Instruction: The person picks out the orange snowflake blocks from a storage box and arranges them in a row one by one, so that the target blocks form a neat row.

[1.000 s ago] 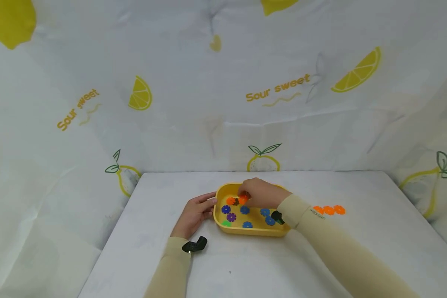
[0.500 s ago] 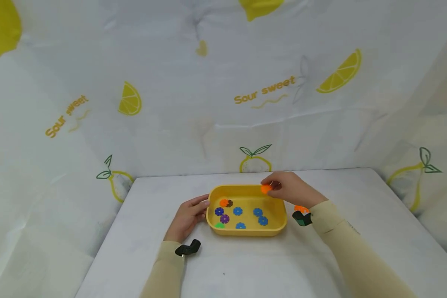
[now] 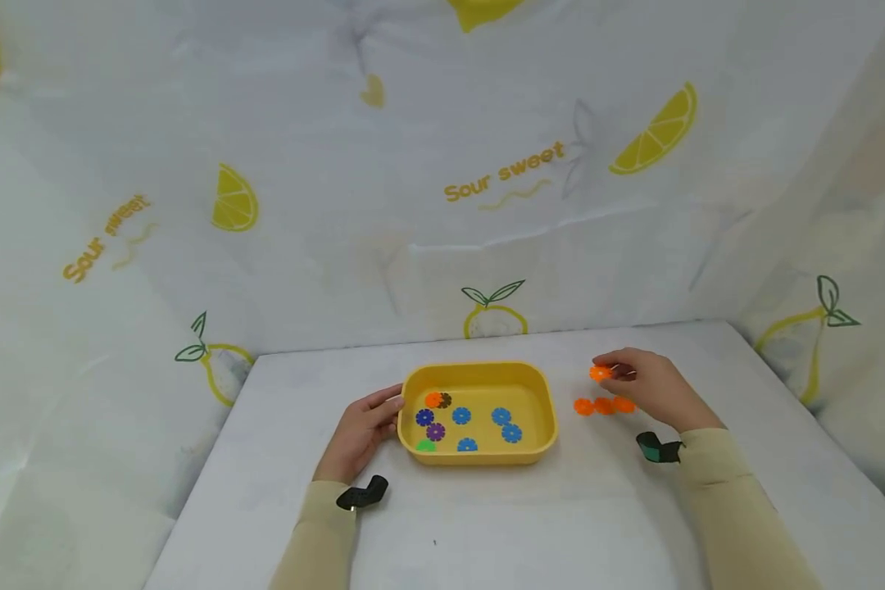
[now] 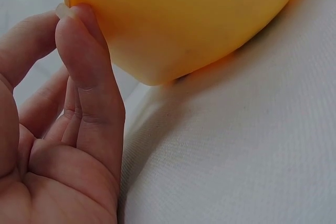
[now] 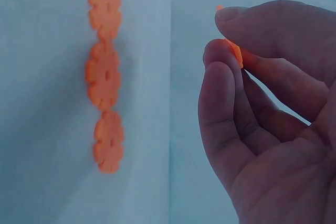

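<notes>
My right hand [image 3: 652,385] pinches an orange notched flower-shaped disc [image 3: 601,373] between thumb and fingers, above the table right of the yellow tray [image 3: 479,459]. Only a thin edge of this disc [image 5: 237,53] shows in the right wrist view. Just in front of the hand, a row of orange discs [image 3: 604,406] lies on the white table, edge to edge. At the tray's left end, my left hand [image 3: 361,434] grips the rim; in the left wrist view the thumb [image 4: 84,51] presses at the rim with the index finger beside it.
Inside the tray lie several light blue discs [image 3: 460,415], a dark blue disc [image 3: 424,418], a purple disc [image 3: 436,432], a green disc [image 3: 426,446], an orange disc [image 3: 433,400] and a brown disc [image 3: 446,401]. A lemon-print cloth [image 3: 302,270] hangs behind the table.
My right hand has come out of the tray with an orange disc and moved right, over beside the orange row. My left hand stays at the tray's left rim. The head view has shifted slightly.
</notes>
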Demonstrator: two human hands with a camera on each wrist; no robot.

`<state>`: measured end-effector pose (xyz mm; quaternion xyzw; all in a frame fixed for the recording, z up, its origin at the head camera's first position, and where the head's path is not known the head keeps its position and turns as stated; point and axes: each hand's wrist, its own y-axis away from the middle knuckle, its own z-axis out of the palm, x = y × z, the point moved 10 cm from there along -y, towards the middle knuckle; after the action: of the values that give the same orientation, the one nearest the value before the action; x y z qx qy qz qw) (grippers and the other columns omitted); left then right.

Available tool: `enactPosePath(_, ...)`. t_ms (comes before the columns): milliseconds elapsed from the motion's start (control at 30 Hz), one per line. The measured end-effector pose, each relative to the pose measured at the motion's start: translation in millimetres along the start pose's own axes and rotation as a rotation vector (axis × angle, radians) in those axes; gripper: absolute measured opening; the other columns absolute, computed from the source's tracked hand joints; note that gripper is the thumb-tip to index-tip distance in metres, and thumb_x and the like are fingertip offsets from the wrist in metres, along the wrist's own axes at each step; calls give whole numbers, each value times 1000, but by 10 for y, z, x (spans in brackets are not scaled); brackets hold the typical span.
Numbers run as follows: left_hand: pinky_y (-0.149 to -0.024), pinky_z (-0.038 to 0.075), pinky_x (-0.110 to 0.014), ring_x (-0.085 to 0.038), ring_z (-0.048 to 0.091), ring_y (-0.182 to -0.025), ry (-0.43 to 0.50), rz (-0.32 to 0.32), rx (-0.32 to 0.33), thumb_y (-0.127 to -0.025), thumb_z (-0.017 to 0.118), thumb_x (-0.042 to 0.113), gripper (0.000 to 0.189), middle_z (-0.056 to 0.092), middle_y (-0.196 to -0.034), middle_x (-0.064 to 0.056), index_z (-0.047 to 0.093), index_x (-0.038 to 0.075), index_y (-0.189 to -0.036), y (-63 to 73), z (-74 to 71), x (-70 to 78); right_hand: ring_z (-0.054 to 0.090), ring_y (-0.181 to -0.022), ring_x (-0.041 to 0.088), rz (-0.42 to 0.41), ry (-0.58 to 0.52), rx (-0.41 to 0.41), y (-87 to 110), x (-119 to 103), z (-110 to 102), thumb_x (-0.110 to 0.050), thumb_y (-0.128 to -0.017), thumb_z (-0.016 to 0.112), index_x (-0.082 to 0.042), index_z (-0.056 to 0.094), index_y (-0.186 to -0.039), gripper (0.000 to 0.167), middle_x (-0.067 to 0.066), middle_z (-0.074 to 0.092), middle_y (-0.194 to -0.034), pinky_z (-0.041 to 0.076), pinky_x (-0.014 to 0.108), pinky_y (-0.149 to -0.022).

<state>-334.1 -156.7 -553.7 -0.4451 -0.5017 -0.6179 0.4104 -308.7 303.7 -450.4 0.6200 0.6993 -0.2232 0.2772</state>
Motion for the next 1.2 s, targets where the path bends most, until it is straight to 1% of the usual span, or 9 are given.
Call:
enactPosePath(100,-82,62,-24,-18,67,-95,5,-14,-1,-93,86,41,59,73,-123,-9,70,17,-144,-6,22,-18,65,-123,38,28,4,26,104,241,-84,-26,-103,75,-7,67,-144,47,19,69,-141,59,53,-99)
enactPosePath(200,-83,63,-24,-20,67,-95,17,-14,-3,-92,87,40,60,73,-127,-10,70,16,-145,-18,41,-13,66,-123,38,59,-1,50,198,441,-156,-30,-102,76,-8,67,-145,49,19,69,-139,58,52,-98)
enactPosePath(333,-84,63,-25,-19,66,-97,11,-5,-2,-92,86,41,61,73,-128,-10,69,17,-146,-3,15,9,65,-122,38,81,17,72,232,567,-236,-29,-102,76,-8,67,-145,49,20,71,-136,56,50,-96)
enactPosePath(500,-84,63,-24,-21,65,-98,12,-19,18,-87,89,47,66,72,-128,-10,70,20,-144,17,-13,14,65,-121,42,95,42,93,266,667,-322,-26,-102,74,-5,67,-143,47,24,70,-136,55,56,-98)
enactPosePath(633,-84,62,-23,-21,65,-98,11,-24,12,-83,90,50,72,72,-128,-11,70,20,-145,29,8,5,64,-120,43,122,50,96,332,763,-362,-25,-102,75,-3,67,-143,47,27,68,-138,57,54,-95)
enactPosePath(767,-85,63,-23,-20,66,-98,22,-27,2,-87,89,46,67,72,-132,-11,70,19,-145,36,42,4,65,-117,41,134,60,94,369,852,-371,-24,-102,75,-3,68,-142,46,27,69,-136,57,43,-89)
enactPosePath(833,-86,63,-23,-20,67,-98,33,-27,0,-89,88,43,63,71,-135,-11,70,19,-144,39,48,8,66,-116,41,141,60,89,370,874,-364,-23,-101,74,-2,68,-141,45,27,69,-134,56,42,-88)
enactPosePath(1067,-91,63,-24,-20,68,-104,30,-20,3,-95,84,38,58,68,-145,-10,69,16,-146,42,49,10,66,-113,41,158,64,62,365,923,-311,-19,-101,72,1,67,-140,44,29,68,-134,56,52,-93)
enactPosePath(1200,-93,63,-25,-21,69,-108,28,-17,0,-95,84,39,58,67,-148,-9,68,16,-147,37,51,11,66,-109,39,154,72,67,352,954,-298,-18,-101,73,2,68,-138,42,27,69,-130,56,51,-91)
